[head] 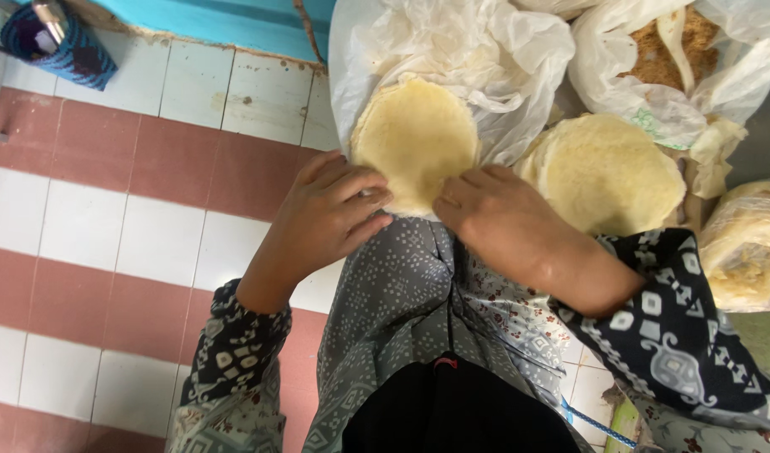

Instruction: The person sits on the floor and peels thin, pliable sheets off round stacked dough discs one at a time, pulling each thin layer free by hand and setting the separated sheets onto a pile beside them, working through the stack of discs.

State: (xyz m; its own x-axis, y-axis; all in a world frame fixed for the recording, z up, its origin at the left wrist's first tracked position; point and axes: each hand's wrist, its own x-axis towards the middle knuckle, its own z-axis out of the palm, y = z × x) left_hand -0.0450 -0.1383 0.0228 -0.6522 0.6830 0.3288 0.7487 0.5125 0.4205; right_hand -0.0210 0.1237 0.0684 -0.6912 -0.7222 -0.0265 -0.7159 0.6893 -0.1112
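On the white plastic sheet (452, 42), both hands, left hand (330, 214) and right hand (494, 218), pinch the round yellow wrapper's (414, 134) near edge with fingers pressed together, steadying it.

A home floor turned food-preparation spot: red-and-white tiles (108, 243) fill the left of the frame, while plastic bags (452, 50) of round flatbreads (607, 172) crowd the upper right.

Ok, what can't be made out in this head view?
- Near edge of the pale round sheet: covered by the left hand and right hand.
- Brown filling: mostly wrapped in a plastic bag, cut by the top edge.
- Wrapped stack: cut by the right edge.
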